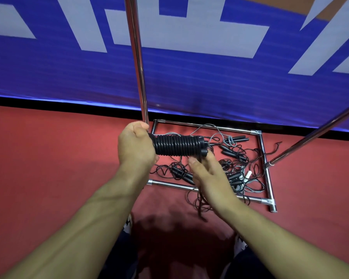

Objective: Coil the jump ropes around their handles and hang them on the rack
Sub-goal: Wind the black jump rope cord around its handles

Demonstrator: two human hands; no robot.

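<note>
1. Red sports flooring [48, 158] is spreading under everything, with a blue banner [189, 77] bearing pale shapes running along the back.
2. Held above the floor, a black jump rope [177, 145] is lying tightly coiled around its handles.
3. Curled fingers of the left hand [136, 144] are gripping one end of the coil.
4. Thumb and fingers of the right hand [207, 170] are pinching the other end from below.
5. Loose ropes [236, 164] are lying tangled inside the chrome rack [267, 174] base, whose poles are rising upward.
</note>
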